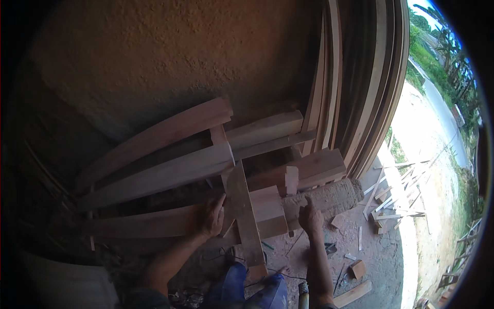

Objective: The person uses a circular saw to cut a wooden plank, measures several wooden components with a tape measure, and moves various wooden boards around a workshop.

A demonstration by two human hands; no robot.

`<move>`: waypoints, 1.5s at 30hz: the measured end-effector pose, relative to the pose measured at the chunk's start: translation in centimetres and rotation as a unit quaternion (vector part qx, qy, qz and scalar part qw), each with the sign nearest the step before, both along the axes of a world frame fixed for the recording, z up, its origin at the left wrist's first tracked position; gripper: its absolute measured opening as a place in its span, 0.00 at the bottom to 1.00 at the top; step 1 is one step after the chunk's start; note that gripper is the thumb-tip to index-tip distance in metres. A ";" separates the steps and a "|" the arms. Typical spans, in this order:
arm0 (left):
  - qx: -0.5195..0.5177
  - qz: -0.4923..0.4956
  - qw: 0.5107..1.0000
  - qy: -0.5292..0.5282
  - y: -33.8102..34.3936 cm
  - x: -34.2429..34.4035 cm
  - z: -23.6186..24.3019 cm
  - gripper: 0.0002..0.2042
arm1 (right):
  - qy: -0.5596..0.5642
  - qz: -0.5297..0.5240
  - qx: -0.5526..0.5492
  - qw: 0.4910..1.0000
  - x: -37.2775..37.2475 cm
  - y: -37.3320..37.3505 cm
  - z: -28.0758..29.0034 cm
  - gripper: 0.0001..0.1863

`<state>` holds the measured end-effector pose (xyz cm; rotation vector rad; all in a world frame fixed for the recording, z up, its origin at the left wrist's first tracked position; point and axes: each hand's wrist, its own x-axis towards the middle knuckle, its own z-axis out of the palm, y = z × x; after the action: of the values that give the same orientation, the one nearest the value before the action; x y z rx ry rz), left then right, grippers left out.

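Observation:
My left hand (pixel 212 218) lies at the near side of a thick wooden beam (pixel 154 222), its fingers bent round the edge and one finger stretched forward. Just right of it, a narrow board (pixel 242 211) runs crosswise over the stack. Against the near edge of a rough-faced timber (pixel 334 200), my right hand (pixel 311 219) has one finger raised along the surface and the others curled in. Between the hands sits a paler squared wood block (pixel 268 206). A small pale wood piece (pixel 292 180) rests behind the rough timber.
More beams (pixel 164 167) lie stacked along a rough brown wall (pixel 170 46). Tall boards (pixel 370 87) lean upright at the right. Offcuts (pixel 357 269) litter the floor around my feet, and thin wood strips (pixel 396 201) are heaped outside in bright sun.

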<state>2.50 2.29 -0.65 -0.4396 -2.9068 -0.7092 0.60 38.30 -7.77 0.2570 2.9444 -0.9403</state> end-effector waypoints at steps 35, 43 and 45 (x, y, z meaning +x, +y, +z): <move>-0.022 0.076 0.997 0.023 -7.9 7.9 -4.3 0.31 | 0.089 -0.378 -0.673 0.630 12.1 0.3 -4.2 0.18; 0.005 0.089 0.995 0.049 -7.7 8.1 -3.9 0.30 | -0.009 -0.221 -0.725 0.653 11.3 -1.6 -6.9 0.30; 0.019 0.102 0.992 0.073 -8.6 8.9 -4.4 0.28 | -0.063 -0.312 -0.771 0.552 11.5 -1.9 -3.8 0.38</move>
<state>11.36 -6.35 -5.01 -0.1786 -2.7438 -0.6707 12.10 36.37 -11.53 1.0591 0.8068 -2.7575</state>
